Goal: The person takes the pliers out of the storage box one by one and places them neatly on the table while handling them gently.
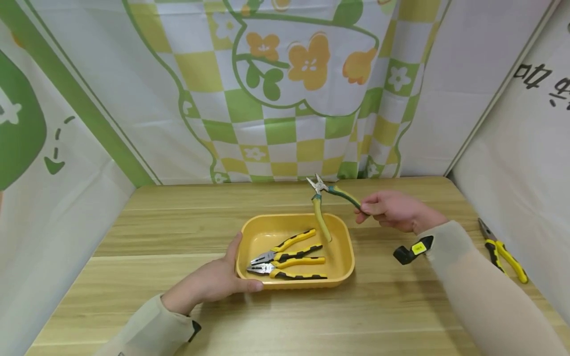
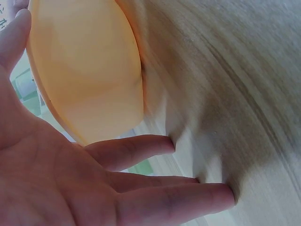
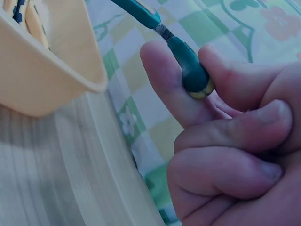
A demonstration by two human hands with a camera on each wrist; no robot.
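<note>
A yellow plastic tray [image 1: 340, 274] stands on the table, two pairs of combination pliers [image 1: 294, 242] [image 1: 296, 269] with yellow and black handles inside it. My left hand [image 1: 218, 279] rests against its left end, thumb along the front rim. In the left wrist view, straight fingers [image 2: 136, 150] reach down to the tabletop. My right hand [image 1: 394, 210], right of the tray, pinches one handle end of pliers [image 1: 342, 193] with yellow and green handles between thumb and forefinger [image 3: 162, 70]. Those pliers are spread wide, their head beyond the far rim and the other handle overlapping the tray.
Long-nose pliers [image 1: 503, 252] with yellow and black handles lie at the table's right edge. A checked, flowered cloth [image 1: 285, 113] hangs behind the wooden table [image 1: 178, 217], and printed cloth walls stand on both sides.
</note>
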